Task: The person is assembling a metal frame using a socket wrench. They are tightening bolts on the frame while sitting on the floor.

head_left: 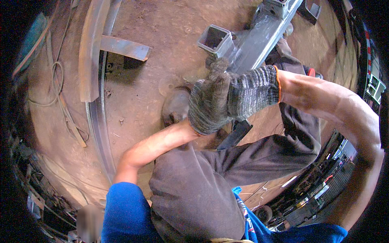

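A brown, dusty floor (137, 93) spreads beneath and around the left hand (207, 109) and the right hand (254, 90), blotched with darker stains. Well to the left of the left hand, a thin cable (57, 63) lies looped on it; farther out sits a teal object (34, 42), too dim to identify. Well to the right of the right hand are a red-and-white striped strip (368, 52) and a pale, box-like thing (377, 87). Dark clutter (324, 194) lines the edge below and right of both hands. Light spreads fairly evenly across the floor.
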Demonstrator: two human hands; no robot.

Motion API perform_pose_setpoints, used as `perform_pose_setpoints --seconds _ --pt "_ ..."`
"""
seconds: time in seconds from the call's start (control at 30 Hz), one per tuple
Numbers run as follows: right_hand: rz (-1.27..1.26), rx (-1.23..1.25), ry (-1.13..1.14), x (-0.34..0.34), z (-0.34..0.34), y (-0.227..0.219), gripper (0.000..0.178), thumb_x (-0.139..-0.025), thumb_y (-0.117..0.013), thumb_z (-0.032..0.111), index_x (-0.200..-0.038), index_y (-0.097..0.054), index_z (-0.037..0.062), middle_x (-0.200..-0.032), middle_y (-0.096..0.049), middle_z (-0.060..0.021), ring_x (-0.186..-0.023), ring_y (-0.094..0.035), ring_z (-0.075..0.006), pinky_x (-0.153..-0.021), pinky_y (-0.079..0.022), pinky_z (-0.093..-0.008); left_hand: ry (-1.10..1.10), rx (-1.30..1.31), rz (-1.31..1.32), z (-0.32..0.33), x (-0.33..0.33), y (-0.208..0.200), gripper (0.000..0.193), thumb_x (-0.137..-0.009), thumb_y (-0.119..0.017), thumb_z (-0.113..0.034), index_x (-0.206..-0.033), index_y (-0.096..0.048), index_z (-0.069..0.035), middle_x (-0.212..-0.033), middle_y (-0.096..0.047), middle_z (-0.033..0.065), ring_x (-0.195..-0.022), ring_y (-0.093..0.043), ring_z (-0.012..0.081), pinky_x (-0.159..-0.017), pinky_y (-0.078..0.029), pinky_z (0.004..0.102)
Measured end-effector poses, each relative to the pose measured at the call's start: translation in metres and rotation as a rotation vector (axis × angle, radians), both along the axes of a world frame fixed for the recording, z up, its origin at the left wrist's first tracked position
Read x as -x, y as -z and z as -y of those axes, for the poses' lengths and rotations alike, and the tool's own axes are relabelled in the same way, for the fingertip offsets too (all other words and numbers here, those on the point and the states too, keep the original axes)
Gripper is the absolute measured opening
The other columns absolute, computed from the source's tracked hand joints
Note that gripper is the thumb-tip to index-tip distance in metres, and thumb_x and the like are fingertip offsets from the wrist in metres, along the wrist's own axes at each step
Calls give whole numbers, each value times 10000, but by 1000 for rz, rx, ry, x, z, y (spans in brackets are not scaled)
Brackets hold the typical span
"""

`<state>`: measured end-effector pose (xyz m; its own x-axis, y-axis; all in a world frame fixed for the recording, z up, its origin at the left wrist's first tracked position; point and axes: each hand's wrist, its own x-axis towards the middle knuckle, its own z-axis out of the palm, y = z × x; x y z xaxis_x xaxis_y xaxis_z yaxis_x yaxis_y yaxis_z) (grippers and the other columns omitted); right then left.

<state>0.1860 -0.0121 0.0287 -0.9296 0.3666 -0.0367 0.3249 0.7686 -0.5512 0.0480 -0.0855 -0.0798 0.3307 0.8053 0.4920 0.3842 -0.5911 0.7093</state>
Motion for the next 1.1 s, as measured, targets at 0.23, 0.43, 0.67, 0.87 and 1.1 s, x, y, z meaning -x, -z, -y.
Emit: perform_pose_setpoints --seconds 0.23,0.43,0.67,0.87,1.1 --pt "0 -55 18 -13 -1 1 231 -824 -620 135 -1053 -620 103 -1099 -597 -67 -986 -570 -192 -880 -477 -321 206 -221 -383 -57 15 -79 570 -810 -616 -209 -1341 -449 -86 -1374 -495 140 -719 -572 205 -598 -448 332" --pt "35 -148 6 -19 7 -1 260 -819 -635 157 -1076 -631 116 -1135 -603 -68 -1016 -575 -197 -902 -475 -331 233 -217 -345 -53 25 -83 654 -792 -663 -234 -1384 -431 -81 -1377 -492 158 -806 -589 259 -652 -456 383" --pt "135 -323 15 -16 26 2 293 -814 -652 183 -1102 -644 131 -1177 -609 -69 -1050 -581 -202 -927 -473 -344 264 -140 -249 -35 31 -51 557 -838 -532 -124 -1377 -430 -25 -1390 -486 205 -784 -582 258 -635 -450 383" --pt "-9 -189 118 -33 35 25 327 -804 -670 204 -1124 -652 140 -1203 -619 -75 -1069 -589 -211 -934 -476 -353 455 -56 -377 -53 33 -64 648 -775 -620 -150 -1374 -419 -5 -1414 -469 189 -888 -620 326 -700 -474 427" --pt "143 -156 1118 4 93 38 448 -771 -698 273 -1170 -604 92 -1036 -667 -118 -980 -618 -280 -870 -482 -374 981 -111 -484 -110 12 -103 571 -792 -601 -141 -1341 -463 -68 -1375 -501 161 -902 -649 289 -680 -479 398"
